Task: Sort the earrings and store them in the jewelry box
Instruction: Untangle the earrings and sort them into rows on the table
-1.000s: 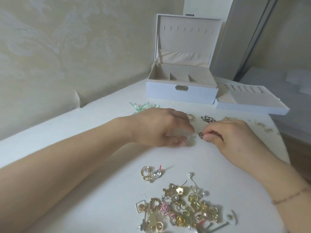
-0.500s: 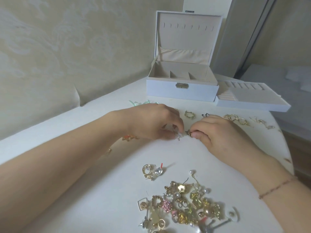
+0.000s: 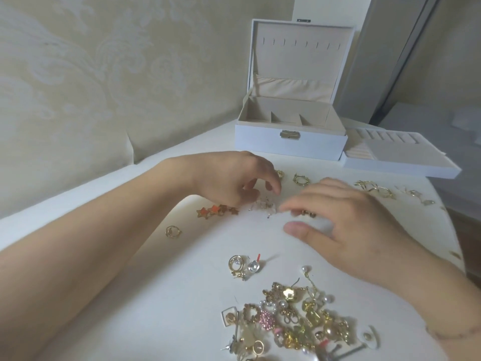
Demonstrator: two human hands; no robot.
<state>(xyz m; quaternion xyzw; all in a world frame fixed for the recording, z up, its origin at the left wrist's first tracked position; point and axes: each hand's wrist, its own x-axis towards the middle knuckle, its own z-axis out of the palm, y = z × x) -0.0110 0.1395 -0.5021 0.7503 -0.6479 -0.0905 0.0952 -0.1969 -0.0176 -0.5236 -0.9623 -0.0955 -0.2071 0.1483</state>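
On the white table (image 3: 182,295), both hands hover over a small clear earring (image 3: 260,205) lying between them: the left hand (image 3: 231,178) has loosely curled fingers and grasps nothing, and the right hand (image 3: 346,220) is spread with relaxed fingers, though blur makes it hard to tell whether its fingertips touch anything. Near the front edge lies the unsorted pile (image 3: 294,321), star earrings (image 3: 217,211) sit beside the left hand, and the box (image 3: 290,142) stands open at the back with its tray (image 3: 400,162) just beside it.
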